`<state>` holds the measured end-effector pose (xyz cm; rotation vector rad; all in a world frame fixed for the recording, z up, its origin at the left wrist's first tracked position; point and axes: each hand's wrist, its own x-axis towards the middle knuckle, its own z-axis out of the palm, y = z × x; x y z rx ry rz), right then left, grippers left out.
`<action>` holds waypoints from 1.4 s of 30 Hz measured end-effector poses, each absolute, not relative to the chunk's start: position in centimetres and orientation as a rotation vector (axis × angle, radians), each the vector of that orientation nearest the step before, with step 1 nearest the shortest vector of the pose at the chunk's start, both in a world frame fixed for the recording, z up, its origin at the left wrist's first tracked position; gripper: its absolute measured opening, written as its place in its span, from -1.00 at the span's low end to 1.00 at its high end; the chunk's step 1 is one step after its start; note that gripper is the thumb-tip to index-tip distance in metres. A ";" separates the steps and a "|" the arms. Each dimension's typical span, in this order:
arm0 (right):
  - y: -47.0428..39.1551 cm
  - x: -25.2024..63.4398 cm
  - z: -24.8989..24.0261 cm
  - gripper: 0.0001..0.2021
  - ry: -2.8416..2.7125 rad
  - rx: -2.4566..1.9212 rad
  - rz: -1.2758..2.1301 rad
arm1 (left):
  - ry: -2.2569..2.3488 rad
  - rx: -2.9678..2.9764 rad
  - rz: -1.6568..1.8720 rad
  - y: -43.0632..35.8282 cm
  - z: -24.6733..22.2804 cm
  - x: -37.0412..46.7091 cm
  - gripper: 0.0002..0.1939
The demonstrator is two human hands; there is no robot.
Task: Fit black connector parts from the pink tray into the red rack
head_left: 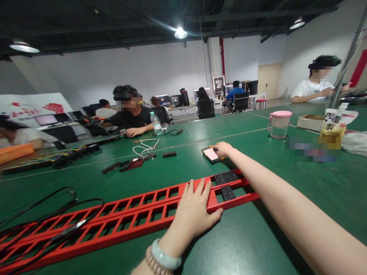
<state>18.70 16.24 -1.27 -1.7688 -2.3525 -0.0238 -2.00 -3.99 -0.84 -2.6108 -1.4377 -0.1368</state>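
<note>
My left hand lies flat with its fingers spread on a long red slotted frame, whose rows of openings run off to the left. Black socket modules are set in openings at the frame's right end, just past my left fingertips. Beyond the frame, my right hand reaches to a small shallow black tray with a pale inside. Its fingers are drawn together at the tray's edge; what they hold, if anything, is too small to make out.
Black cables lie across the frame's left part. Farther back on the green table are a black block, a white cable, a water bottle and a pink-lidded cup. Co-workers sit around the table.
</note>
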 end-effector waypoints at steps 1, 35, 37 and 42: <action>16.5 18.5 -1.6 -0.65 -2.341 -1.792 -0.010 | -1.437 -2.612 -0.134 -4.0 -0.8 -2.0 -0.18; -3.5 22.6 -1.9 -0.59 -1.713 -1.007 0.737 | -1.403 -2.569 -0.204 -3.4 -1.1 -1.9 -0.19; -4.0 23.2 -2.6 -0.59 -1.702 -1.029 0.772 | -1.390 -2.576 -0.218 -3.4 -1.0 -1.9 -0.21; -3.9 23.7 -2.9 -0.61 -1.762 -1.101 0.703 | -1.398 -2.599 -0.262 -3.4 -0.6 -1.9 -0.22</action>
